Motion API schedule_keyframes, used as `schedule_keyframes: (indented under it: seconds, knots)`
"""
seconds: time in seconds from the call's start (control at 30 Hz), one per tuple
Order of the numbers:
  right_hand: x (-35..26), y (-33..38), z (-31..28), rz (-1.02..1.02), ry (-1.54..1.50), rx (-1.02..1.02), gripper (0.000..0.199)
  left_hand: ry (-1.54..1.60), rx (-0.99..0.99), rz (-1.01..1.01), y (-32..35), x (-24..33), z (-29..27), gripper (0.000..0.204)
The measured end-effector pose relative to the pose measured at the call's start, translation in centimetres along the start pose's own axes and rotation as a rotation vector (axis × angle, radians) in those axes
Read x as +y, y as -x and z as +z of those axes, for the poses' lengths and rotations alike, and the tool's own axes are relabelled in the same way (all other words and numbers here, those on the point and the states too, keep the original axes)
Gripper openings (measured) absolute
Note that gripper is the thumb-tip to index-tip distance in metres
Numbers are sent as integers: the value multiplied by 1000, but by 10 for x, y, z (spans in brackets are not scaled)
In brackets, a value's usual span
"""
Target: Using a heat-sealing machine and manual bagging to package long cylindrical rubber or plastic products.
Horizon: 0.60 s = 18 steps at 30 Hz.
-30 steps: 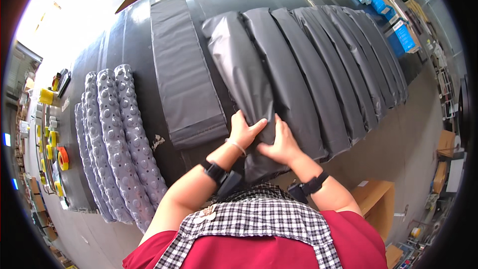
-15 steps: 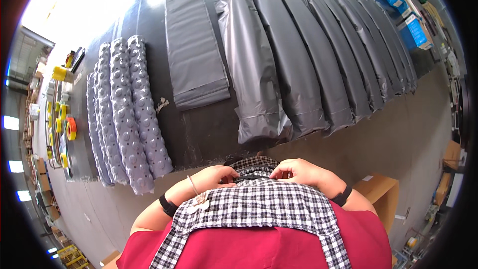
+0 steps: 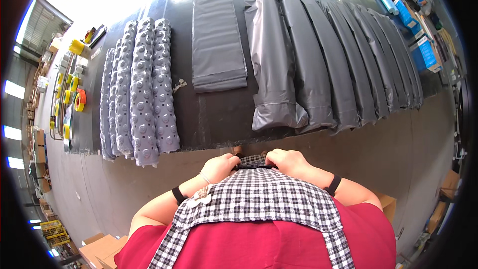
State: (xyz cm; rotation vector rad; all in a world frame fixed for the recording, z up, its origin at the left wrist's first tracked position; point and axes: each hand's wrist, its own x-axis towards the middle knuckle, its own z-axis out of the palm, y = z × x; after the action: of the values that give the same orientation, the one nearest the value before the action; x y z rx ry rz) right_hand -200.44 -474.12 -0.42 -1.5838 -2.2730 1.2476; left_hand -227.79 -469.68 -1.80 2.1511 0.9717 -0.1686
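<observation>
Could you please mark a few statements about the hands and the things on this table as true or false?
1. Both hands rest on the filled grey bags. False: the left hand and right hand are at the checked apron, at the person's waist, off the table.
2. A flat folded grey sheet lies between the bumpy pads and the filled grey bags. True.
3. The filled bags lie side by side in an overlapping row. True.
4. The bumpy pads are on the person's right. False: they are on the left.
5. Yellow tape rolls sit at the table's far left end. True.
</observation>
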Motion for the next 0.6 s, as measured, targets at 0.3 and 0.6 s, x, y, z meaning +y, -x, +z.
schedule_keyframes:
  seconds: [0.3,0.6]
  knots:
    - [-5,49,-33,240,-174,-227,18,155,-233,-150,59,-41,10,22]
    - [67,125,25,545,-856,-133,31,221,-312,-111,110,-97,47,24]
